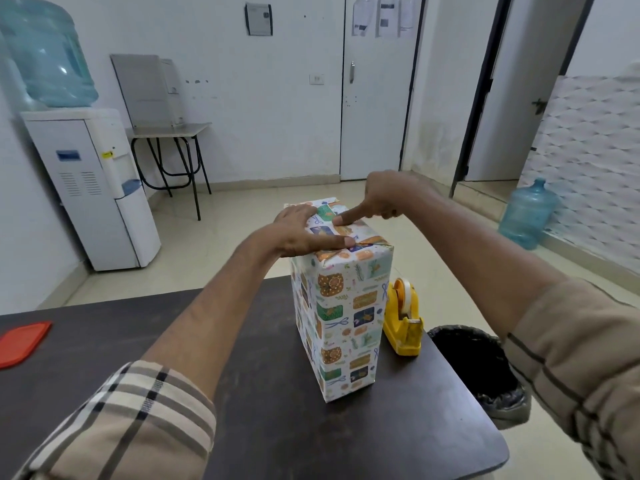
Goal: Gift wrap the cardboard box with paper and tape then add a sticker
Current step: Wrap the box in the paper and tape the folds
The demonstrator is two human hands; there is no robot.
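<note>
One flat red plastic lid (22,342) lies at the left of the dark table (259,427). One tall box wrapped in patterned gift paper (341,323) stands upright at the table's middle. The left hand (301,233) lies flat on its top with fingers straight, gripping nothing. The right hand (384,199) presses one straight forefinger there, its other fingers curled. One yellow tape dispenser (403,320) stands just beside the box. One black-lined bin (478,368) stands to the right; its contents cannot be told.

I can read no text anywhere. Well beyond my right hand (388,197), the sheets (382,18) on the door (374,126) carry print too small to make out, as does the notice (258,19) on the wall (249,98). Far left of my left hand (301,233), the dispenser (86,202) bears a blue label (68,155) and a yellow sticker (107,154), both blurred.
</note>
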